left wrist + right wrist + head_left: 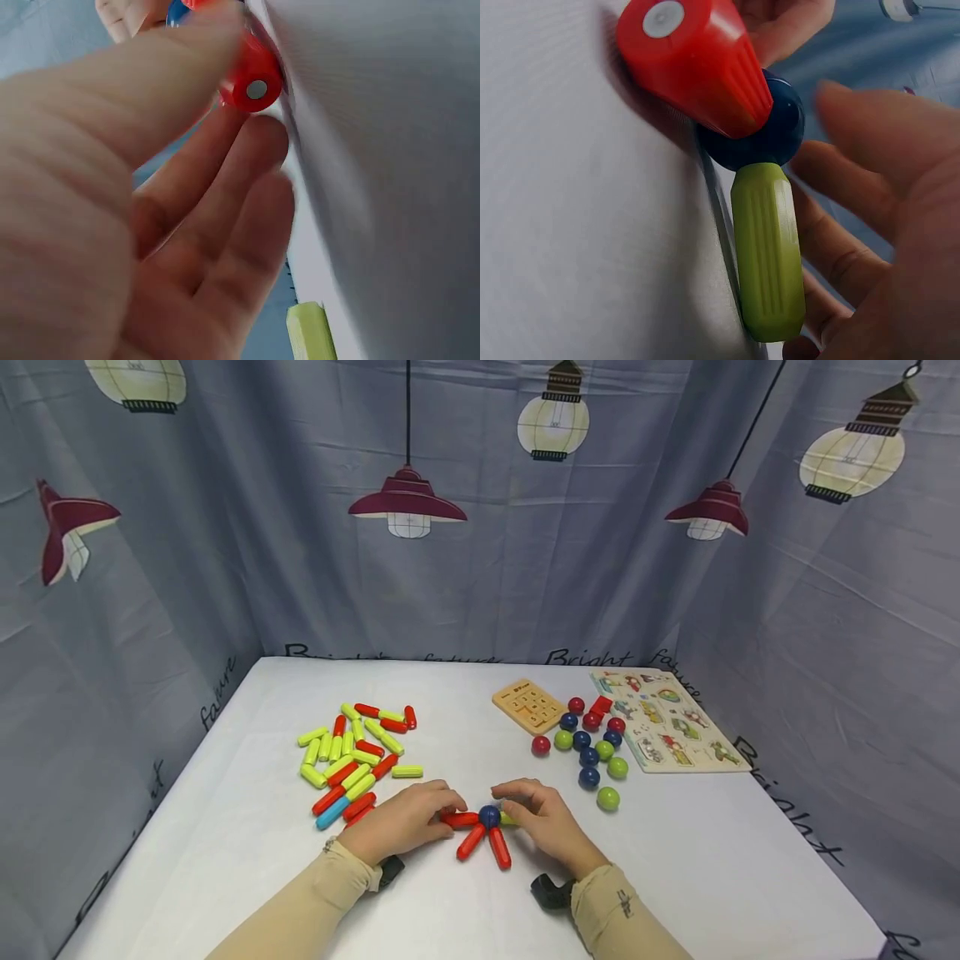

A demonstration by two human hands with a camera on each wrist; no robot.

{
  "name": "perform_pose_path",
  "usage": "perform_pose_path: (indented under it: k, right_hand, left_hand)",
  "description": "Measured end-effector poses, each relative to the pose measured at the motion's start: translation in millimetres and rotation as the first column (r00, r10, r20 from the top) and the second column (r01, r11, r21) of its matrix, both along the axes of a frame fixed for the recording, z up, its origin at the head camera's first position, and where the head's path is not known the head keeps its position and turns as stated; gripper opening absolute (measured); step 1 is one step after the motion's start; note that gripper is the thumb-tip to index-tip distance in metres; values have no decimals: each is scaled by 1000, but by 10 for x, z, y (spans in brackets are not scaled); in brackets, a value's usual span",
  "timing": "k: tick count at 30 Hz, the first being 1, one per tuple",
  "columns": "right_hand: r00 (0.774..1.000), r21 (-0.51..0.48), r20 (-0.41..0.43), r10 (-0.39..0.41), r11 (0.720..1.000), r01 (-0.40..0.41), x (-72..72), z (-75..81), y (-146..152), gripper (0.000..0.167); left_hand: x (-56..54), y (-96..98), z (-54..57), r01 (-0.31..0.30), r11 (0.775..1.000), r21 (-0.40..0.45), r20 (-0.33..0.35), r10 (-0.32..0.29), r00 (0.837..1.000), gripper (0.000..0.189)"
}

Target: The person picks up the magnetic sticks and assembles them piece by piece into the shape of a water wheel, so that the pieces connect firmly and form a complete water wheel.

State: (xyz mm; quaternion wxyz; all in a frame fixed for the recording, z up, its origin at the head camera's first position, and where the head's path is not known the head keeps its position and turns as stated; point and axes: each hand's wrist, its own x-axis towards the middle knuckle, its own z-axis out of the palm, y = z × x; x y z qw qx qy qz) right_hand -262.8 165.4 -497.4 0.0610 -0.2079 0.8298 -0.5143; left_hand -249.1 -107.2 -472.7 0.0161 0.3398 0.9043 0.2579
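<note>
A blue ball sits on the white table with three red magnetic rods and one yellow-green rod joined to it, spread out like spokes. My left hand pinches the left-pointing red rod between thumb and index finger. In the left wrist view, a grey magnet disc shows on the end of a red rod beside the thumb. My right hand is around the right side of the ball, fingers behind the yellow-green rod. Its thumb stands apart from the ball.
Several loose yellow-green, red and blue rods lie to the left. Several red, blue and green balls are scattered at the right, near a small wooden board and a picture board. A grey curtain surrounds the table.
</note>
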Motion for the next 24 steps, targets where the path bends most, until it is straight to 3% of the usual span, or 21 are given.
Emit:
perform_pose_path:
  k: [3,5,6,8,10,11,16,21,24]
  right_hand:
    - [999,67,-25,-27,997,28,3,-9,-5,26]
    - [999,95,-37,-24,995,28,1,-17,-5,28]
    - [999,103,-38,-20,994,24,2,-18,-6,29]
    - [999,112,-38,-10,994,14,4,-17,-7,30]
    - [999,117,-42,2,993,3,6,-20,-7,29]
    - [999,119,-40,6,993,-2,9,-19,-7,29]
    - [998,126,-56,26,992,-19,17,-21,-2,29]
    - [997,145,-70,11,989,-1,20,-8,-9,34]
    - [998,158,-68,-5,987,15,20,-21,-7,32]
  left_hand:
    - [-5,-9,-1,-46,999,8,-9,46,999,32]
    - [-13,-19,5,-147,989,22,-77,148,986,31]
    - [-19,-28,7,-211,977,18,-122,212,970,32]
    - [-32,-58,-8,-333,943,-1,-212,326,921,31]
    - [-48,-96,-35,-399,917,-17,-276,379,883,32]
    - [-53,-115,-47,-412,911,-34,-293,385,875,33]
    - [-45,-162,-64,-414,909,-37,-277,389,879,35]
    - [-25,-172,-33,-488,871,-56,-301,452,840,24]
    - [-27,-174,-42,-477,877,-65,-335,431,838,14]
